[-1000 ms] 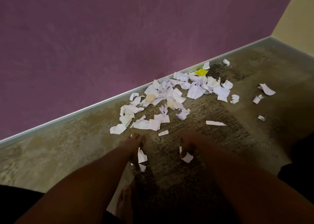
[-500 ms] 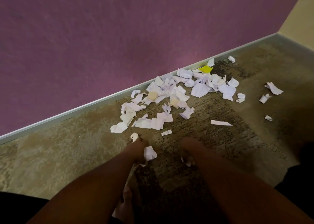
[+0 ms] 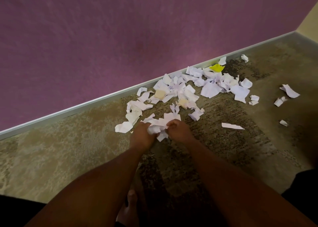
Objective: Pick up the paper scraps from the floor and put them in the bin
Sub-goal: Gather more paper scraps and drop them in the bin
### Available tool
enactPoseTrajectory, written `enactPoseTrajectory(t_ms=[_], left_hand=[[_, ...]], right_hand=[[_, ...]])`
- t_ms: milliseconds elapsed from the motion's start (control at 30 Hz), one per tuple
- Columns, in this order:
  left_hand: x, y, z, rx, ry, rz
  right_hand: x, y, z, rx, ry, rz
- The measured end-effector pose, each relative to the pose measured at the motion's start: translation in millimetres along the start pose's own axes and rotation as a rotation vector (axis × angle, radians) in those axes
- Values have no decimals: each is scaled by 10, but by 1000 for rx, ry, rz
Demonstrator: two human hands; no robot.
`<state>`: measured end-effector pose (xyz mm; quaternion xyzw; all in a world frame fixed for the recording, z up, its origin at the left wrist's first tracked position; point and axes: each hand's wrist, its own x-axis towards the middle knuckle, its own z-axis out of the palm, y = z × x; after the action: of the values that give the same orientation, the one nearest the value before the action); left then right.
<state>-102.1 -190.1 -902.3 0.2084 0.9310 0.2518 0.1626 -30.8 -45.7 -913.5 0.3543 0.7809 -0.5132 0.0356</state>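
Both hands meet over a small wad of white scraps (image 3: 157, 129) at the near edge of the litter: the left hand (image 3: 142, 137) curls its fingers round the wad from one side, and the right hand (image 3: 179, 130) pinches at its top from the other, so each grip is closed on paper, though the dim light leaves it unclear how many pieces each one has. Beyond the hands the main pile of paper scraps (image 3: 185, 90) lies spread on the floor (image 3: 51, 149) along the skirting (image 3: 86, 106) of the purple wall (image 3: 120, 37), with one yellow scrap (image 3: 217, 68) near its far end and a few strays to the right, among them a long strip (image 3: 232, 126) and a torn piece (image 3: 290, 91), well apart from the rest. No bin shows in this view. Paper like this should weigh almost nothing and crush readily, so it needs no strength, only closure; the risk is loose pieces slipping out between the fingers or drifting off when lifted. Flat scraps lying tight to the floor are probably hard to pinch by an edge, so raking them together and squeezing them into a ball, cupped from both sides, looks the surest hold. Crumpled pieces offer ridges to pinch directly.
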Motion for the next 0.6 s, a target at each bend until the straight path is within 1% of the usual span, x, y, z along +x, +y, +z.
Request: enactPoseTrajectory(t_ms=[67,133,233,300,400,467,533,600], left_hand=[[39,-89,-15,43,121,-7],[81,-170,-34,55,194,-31],[128,-309,-21,20,243,-136],[165,-449,34,-60,222,-252],[204,-617,138,-170,212,-383],[257,-648,182,-220,242,-433],[346,-660,207,-281,288,-457],[440,-658,231,-355,321,-439]], right_hand=[[52,11,41,94,82,14],[114,56,35,127,229,21],[169,121,-74,-43,531,39],[208,175,-147,-95,664,81],[327,287,-208,-114,771,56],[426,348,-227,-153,799,12],[530,377,-241,-173,790,-37],[652,395,-246,-123,752,-96]])
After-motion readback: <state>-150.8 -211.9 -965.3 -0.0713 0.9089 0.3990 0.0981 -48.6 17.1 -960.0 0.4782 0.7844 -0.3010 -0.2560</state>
